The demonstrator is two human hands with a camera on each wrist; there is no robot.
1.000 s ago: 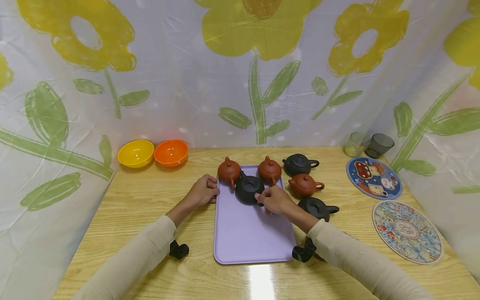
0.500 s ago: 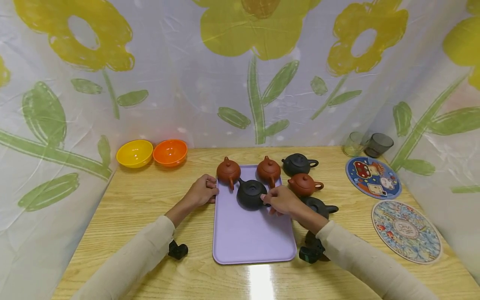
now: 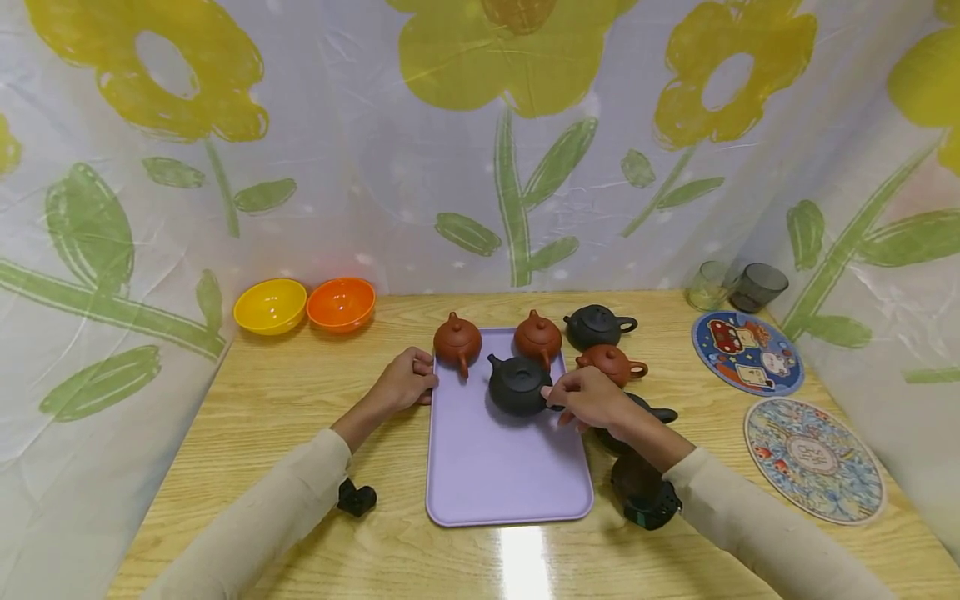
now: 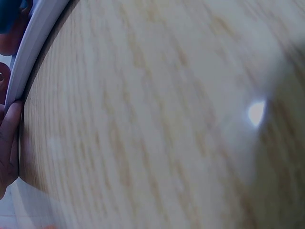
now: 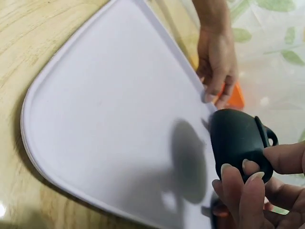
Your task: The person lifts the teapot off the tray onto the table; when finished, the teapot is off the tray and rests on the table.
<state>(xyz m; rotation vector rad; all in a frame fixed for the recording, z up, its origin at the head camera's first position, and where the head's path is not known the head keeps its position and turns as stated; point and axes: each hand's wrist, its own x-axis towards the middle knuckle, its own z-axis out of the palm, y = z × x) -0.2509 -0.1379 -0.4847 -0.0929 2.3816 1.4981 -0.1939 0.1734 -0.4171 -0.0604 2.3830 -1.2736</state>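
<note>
My right hand point(image 3: 594, 398) pinches a black teapot point(image 3: 519, 388) by its handle at the right. That teapot hangs over the lilac tray point(image 3: 502, 479), its shadow on the tray in the right wrist view. At the tray's left rim is my left hand point(image 3: 406, 380), its fingers and thumb gripping the edge; part of it shows in the left wrist view. Two red-brown teapots, one at the left point(image 3: 457, 340) and one at the right point(image 3: 537, 333), stand at the tray's far end with their spouts toward me.
Right of the tray stand a black teapot point(image 3: 596, 325), a red-brown teapot point(image 3: 609, 360) and another black teapot point(image 3: 615, 437), partly behind my right hand. Yellow point(image 3: 271, 307) and orange point(image 3: 341, 305) bowls sit back left. Two glasses point(image 3: 759, 288) and two round mats point(image 3: 813, 458) lie right.
My right hand has carried the black teapot rightward and slightly toward me, away from the left red-brown teapot. The left hand stays on the tray's rim.
</note>
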